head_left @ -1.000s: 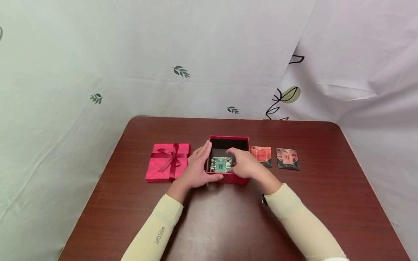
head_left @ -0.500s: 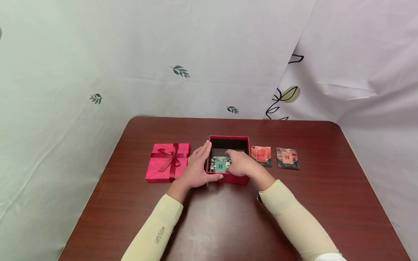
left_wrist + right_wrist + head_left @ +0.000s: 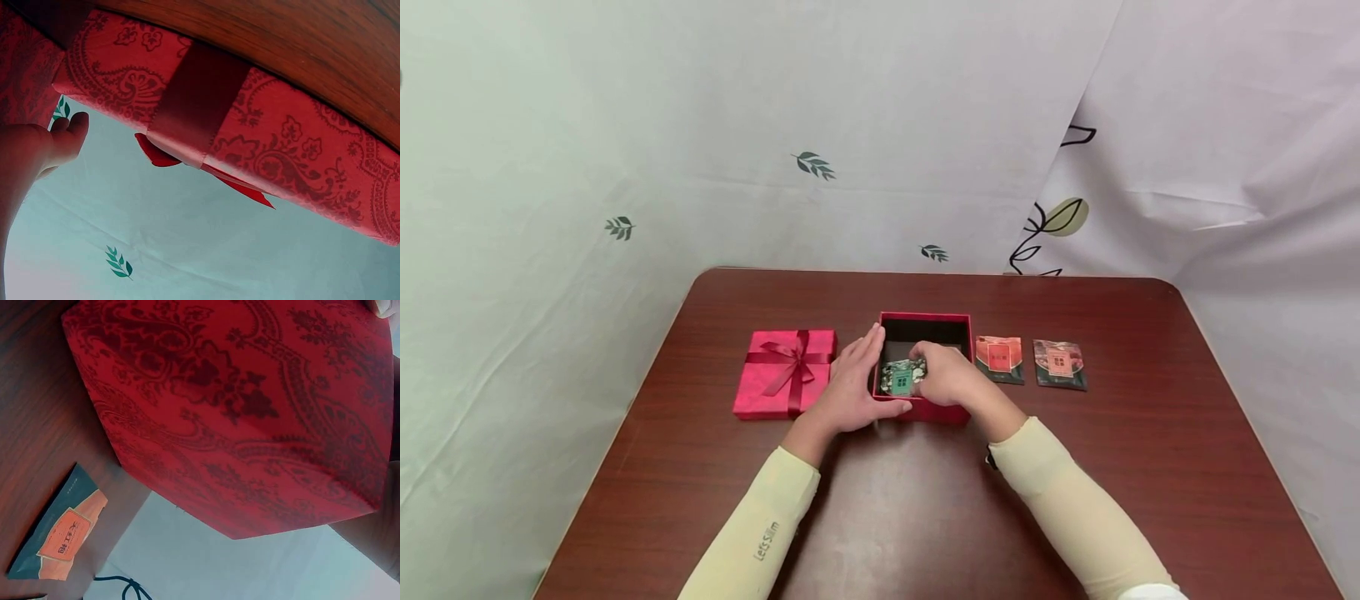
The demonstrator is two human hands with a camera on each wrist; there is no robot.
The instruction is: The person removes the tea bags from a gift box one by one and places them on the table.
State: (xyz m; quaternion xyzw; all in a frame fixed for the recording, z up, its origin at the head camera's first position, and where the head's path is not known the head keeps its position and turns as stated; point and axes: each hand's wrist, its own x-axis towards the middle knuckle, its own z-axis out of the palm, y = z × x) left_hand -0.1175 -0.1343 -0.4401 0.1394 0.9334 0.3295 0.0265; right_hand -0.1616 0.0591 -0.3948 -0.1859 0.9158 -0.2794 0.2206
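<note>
A red gift box (image 3: 942, 412) with a dark inside stands open-topped at mid-table. Inside it, at the front left, lies a green patterned tea sachet (image 3: 901, 380), slightly tilted. My right hand (image 3: 951, 377) reaches over the box's front right and pinches the sachet's right edge; its fingertips are partly hidden. Against the box's left side my left hand (image 3: 853, 383) rests with fingers extended, the thumb along the front edge. The left wrist view shows part of this hand (image 3: 44, 147) beside the box. In the right wrist view the box's patterned wall (image 3: 237, 419) hides most of the right hand.
Left of the box lies its red lid (image 3: 775, 379) with a ribbon bow. To the right are two flat sachets on the table: an orange one (image 3: 1000, 358) close to the box and a reddish one (image 3: 1060, 364) farther out. A pale curtain (image 3: 880, 125) hangs behind the table.
My right hand has moved left inside the box and taken the green sachet's right edge. The sachet has shifted slightly left and tilted. The left hand stays on the box.
</note>
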